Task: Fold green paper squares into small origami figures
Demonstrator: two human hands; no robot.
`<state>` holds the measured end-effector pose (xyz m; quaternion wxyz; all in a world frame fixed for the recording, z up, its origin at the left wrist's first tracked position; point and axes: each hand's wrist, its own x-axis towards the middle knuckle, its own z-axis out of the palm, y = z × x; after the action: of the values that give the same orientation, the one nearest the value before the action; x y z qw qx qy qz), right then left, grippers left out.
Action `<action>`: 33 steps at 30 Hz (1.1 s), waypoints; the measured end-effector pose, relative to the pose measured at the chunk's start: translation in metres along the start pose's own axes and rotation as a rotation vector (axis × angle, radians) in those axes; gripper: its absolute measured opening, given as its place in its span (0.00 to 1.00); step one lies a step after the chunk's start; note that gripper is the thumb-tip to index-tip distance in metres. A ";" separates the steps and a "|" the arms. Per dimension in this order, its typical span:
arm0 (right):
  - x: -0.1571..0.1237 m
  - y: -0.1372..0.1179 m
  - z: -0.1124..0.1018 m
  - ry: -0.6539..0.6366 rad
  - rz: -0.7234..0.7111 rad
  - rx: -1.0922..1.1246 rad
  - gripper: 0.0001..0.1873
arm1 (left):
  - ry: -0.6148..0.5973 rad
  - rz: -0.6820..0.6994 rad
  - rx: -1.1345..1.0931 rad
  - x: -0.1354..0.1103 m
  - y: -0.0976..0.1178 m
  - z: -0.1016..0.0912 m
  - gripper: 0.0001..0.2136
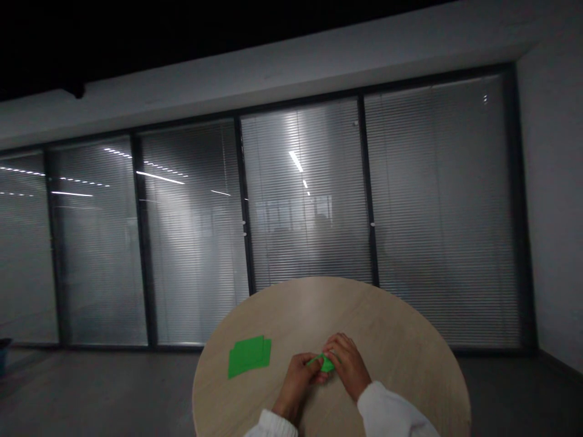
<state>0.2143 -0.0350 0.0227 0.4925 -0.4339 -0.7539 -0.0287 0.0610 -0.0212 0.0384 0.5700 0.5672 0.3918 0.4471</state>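
- Small green paper piece [325, 364]: pinched between both hands, low over the table, toward its near edge and slightly right of the middle; partly hidden by the fingers, shape hard to tell.
- Left hand [298, 377]: fingers closed tight on the left end of the paper piece, back of the hand up, white sleeve [272, 426] at the wrist.
- Right hand [350, 366]: fingertips curled down and clamped on the right end of the paper piece, close against the left hand's fingers.
- Stack of green sheets [249, 356]: flat on the table, left of the hands, near but apart from them, slightly fanned.
- Round table [364, 306]: pale wood top.
- Beyond the far edge: glass wall with closed blinds [432, 212], dark frames, grey floor.
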 end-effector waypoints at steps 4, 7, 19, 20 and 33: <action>0.000 -0.002 -0.002 -0.005 -0.068 -0.082 0.09 | 0.003 -0.024 -0.069 -0.003 -0.001 0.001 0.24; 0.001 -0.002 -0.002 0.000 -0.079 -0.102 0.09 | -0.015 -0.047 -0.117 -0.004 -0.002 0.001 0.24; 0.004 -0.004 0.000 -0.053 -0.067 0.030 0.11 | 0.004 -0.028 -0.175 -0.007 0.003 -0.002 0.19; 0.004 -0.004 0.000 -0.057 -0.065 0.046 0.12 | 0.007 -0.031 -0.172 -0.008 0.004 -0.003 0.19; 0.004 0.002 0.003 -0.035 0.092 0.385 0.13 | 0.016 0.057 -0.164 -0.002 0.001 -0.005 0.23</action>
<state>0.2129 -0.0300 0.0239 0.5540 -0.3665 -0.7331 0.1460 0.0556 -0.0215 0.0393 0.5984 0.5261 0.3420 0.4981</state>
